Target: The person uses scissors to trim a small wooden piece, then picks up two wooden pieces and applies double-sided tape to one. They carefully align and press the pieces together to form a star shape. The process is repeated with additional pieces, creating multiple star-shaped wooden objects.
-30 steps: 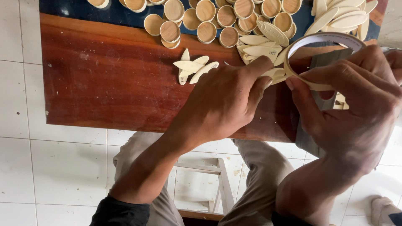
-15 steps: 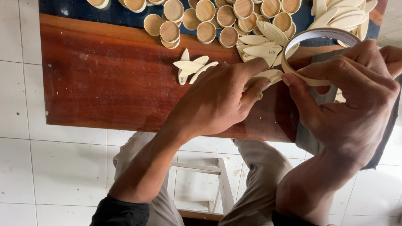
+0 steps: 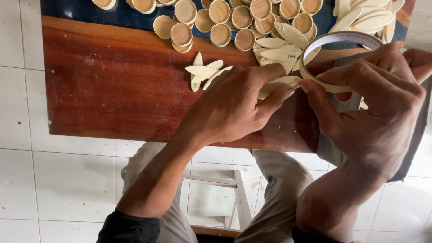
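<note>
Since the earlier frames the roll of tape (image 3: pixel 335 63) has tipped a little lower toward the worktop (image 3: pixel 112 90), and the left hand (image 3: pixel 234 108) has slid rightward until its fingertips meet the roll's near edge.

From the head view, the right hand (image 3: pixel 378 112) grips the roll, its fingers (image 3: pixel 360 74) curled over the top of the ring and the thumb pressed against its near side. The roll is held tilted, just above the worktop's right end. The left hand lies palm down on the wood, fingers closed together, thumb and forefinger pinched at the roll's rim over a pale leaf-shaped wooden piece (image 3: pixel 276 85). Whether they already hold a free end of tape is hard to tell, as the fingers cover that spot.

A small cluster of petal pieces (image 3: pixel 204 72) lies just left of the left hand. Round wooden discs (image 3: pixel 220 22) and more leaf pieces (image 3: pixel 364 18) crowd the dark blue sheet (image 3: pixel 117 18) at the far edge.

The step in hand looks like finding and lifting the tape's end. The next move would call for a firm pinch with the left fingertips while the right hand steadies the roll.
</note>
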